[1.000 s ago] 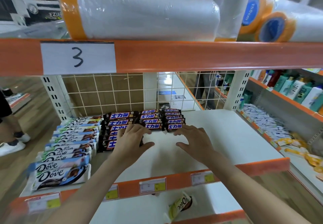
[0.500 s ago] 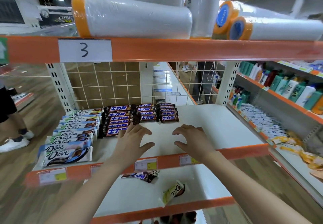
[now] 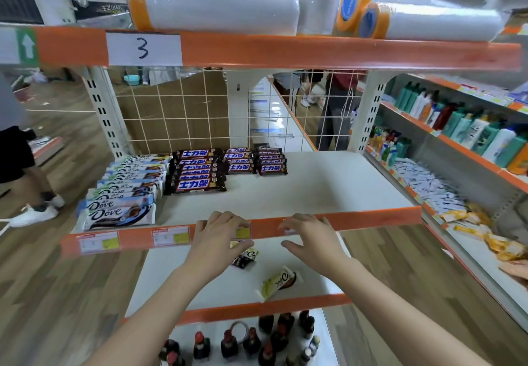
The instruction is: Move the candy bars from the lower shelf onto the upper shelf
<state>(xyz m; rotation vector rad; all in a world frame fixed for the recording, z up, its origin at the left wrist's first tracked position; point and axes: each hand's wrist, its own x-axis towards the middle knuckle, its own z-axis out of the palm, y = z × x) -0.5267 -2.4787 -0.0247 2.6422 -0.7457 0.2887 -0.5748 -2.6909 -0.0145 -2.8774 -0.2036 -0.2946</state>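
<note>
Bars: 2 loose on lower shelf [image 3: 177, 285], dark bar [image 3: 245, 257] half hidden under left hand [image 3: 220, 237], yellow bar [image 3: 278, 281] below right hand [image 3: 311, 237]. Both hands empty, fingers spread. Risk: knuckles catching shelf edge [image 3: 371, 218], blind fumble pushing dark bar back.

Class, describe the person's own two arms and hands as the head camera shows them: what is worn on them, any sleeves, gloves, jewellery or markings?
Both forearms are bare for all their visible length; no sleeve edge comes into view. The left hand and the right hand wear no gloves. No ring, watch, bracelet or marking shows on either wrist or on the fingers, and no cable or strap.
</note>
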